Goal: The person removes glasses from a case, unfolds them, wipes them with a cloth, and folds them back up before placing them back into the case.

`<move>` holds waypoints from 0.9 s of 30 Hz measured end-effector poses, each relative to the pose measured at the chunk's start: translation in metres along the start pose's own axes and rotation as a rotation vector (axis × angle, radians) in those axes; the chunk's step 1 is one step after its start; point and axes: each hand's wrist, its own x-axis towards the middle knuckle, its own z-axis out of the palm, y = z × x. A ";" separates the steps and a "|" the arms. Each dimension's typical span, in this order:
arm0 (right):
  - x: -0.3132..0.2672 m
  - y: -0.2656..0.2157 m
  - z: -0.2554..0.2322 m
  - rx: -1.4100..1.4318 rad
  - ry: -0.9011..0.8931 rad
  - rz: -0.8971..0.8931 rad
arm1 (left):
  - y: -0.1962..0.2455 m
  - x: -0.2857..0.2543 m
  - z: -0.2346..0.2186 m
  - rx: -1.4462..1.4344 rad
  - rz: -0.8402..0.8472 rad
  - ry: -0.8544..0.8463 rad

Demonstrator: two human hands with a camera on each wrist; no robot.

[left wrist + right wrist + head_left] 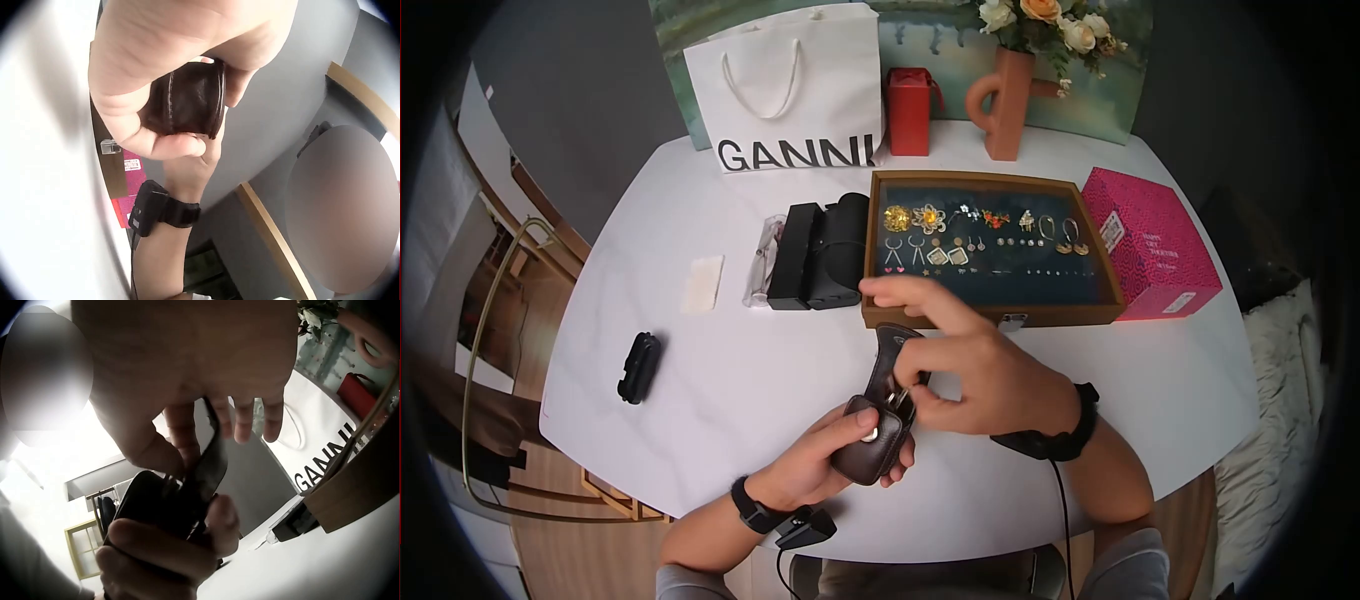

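A dark brown leather pouch [868, 445] with a round metal snap is gripped by my left hand [825, 455], thumb across its front beside the snap. Its long flap [890, 350] is lifted and stands up toward the jewelry box. The thumb and index finger of my right hand [990, 375] reach into the pouch's mouth and pinch at a small silvery metal piece [893, 399], mostly hidden by the pouch and fingers. The other right fingers stretch out past the flap. In the left wrist view, the pouch's stitched leather side [190, 100] shows between the left fingers.
Just beyond my hands lies a glass-topped wooden jewelry box [995, 290], with a pink box [1150, 245] at its right. Black cases [820, 255], a pale cloth [704, 284] and a small black case [639, 368] lie leftward. Behind stand a white bag [800, 90], red box [910, 115] and vase [1007, 110].
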 end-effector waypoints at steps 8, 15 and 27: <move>0.001 0.005 -0.028 -0.088 0.333 0.074 | 0.006 0.003 -0.005 0.039 -0.003 0.323; -0.007 0.017 -0.036 -0.149 0.310 0.110 | 0.041 -0.012 -0.010 1.103 0.061 0.655; -0.007 0.019 -0.022 0.206 0.132 0.205 | 0.051 -0.019 -0.034 1.643 0.153 0.822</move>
